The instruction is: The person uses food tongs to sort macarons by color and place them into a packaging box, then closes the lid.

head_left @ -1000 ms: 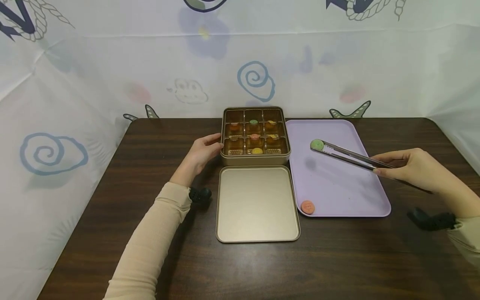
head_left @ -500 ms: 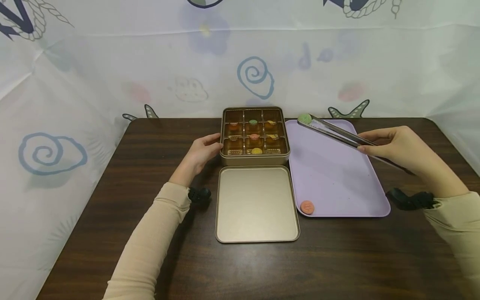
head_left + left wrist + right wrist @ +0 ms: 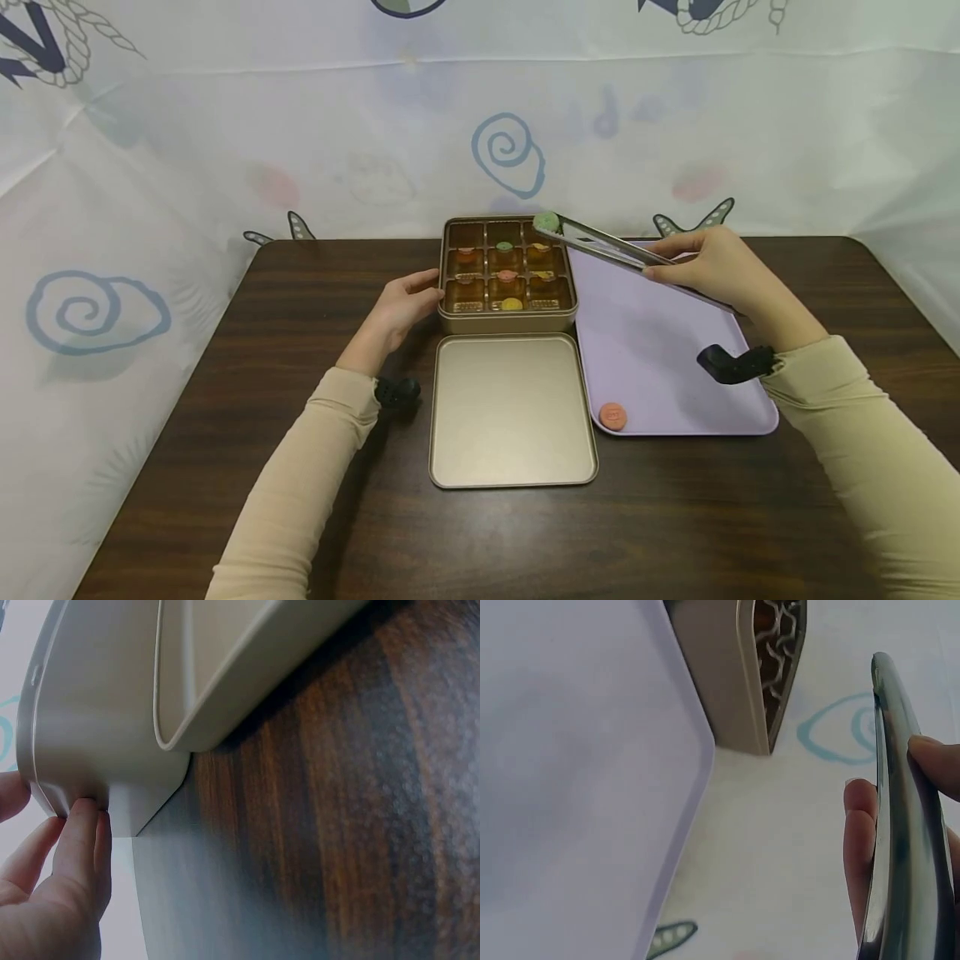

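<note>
1. The green disc (image 3: 547, 222) sits at the tips of the metal tongs (image 3: 622, 252), appearing at the far right corner of the gold tin (image 3: 510, 322); its height above the rim cannot be told.
2. The right hand (image 3: 705, 265) pinches the tongs between thumb and fingers, squeezing their arms inward; the tips appear to clasp the disc.
3. The left hand (image 3: 401, 312) is not wrapped round anything: its fairly straight fingers touch the tin's left side, with the thumb near the rim.
4. The disc looks light, firm and small, probably liable to roll or slip from smooth metal. Gripping it across opposite edges, with gentle pressure, should suit it best; whether it would crumble is unclear. The tin seems stiff and best steadied by its outer wall.
5. Counts: one pair of tongs, one tin with nine compartments, one flat gold lid (image 3: 513, 412) nearer than the tin, one lilac tray (image 3: 675, 354) to the right, and one orange disc (image 3: 612, 416) in its near left corner. Six coloured discs seem to show inside the tin, though reflections make that uncertain.
</note>
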Demonstrator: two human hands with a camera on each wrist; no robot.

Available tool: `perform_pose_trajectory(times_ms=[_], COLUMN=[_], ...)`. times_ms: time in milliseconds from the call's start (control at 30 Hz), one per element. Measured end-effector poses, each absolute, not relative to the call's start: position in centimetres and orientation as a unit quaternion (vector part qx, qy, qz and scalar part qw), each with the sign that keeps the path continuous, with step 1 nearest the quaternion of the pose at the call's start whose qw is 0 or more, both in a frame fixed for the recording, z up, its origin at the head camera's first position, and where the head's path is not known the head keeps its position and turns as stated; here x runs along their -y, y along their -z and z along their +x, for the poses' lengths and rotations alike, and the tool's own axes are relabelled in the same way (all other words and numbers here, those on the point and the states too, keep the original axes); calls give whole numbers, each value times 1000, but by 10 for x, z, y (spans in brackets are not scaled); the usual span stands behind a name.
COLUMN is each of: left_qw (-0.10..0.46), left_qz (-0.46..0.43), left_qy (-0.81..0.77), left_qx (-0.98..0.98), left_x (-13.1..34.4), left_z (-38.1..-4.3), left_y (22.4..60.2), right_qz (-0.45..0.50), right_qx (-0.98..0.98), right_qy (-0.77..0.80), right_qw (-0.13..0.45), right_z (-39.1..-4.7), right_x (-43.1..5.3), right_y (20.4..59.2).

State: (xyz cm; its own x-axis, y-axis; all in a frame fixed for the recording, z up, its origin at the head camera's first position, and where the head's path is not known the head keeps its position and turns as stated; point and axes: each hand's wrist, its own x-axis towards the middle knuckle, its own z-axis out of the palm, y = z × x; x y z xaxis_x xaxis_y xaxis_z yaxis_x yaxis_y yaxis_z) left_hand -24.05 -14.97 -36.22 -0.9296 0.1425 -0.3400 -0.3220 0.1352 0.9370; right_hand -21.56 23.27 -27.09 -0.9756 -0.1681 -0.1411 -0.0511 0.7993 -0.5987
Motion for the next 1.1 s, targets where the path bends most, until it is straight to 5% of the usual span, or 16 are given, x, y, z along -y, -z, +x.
perform_pose_trajectory(times_ms=[500,1100], left_qw=[178,172], left_qz=[-55,-55], left_qy=[-649,-654], left_qx=[-738,-735], left_x=[151,150], left_z=[-240,-239], left_y=[364,364], right_qz=[-111,-122], right_qx=[-936,-935], right_qy=[320,312], right_qw=[100,113], right_z=[-234,-241], right_x=[-166,-145], right_y=[296,316])
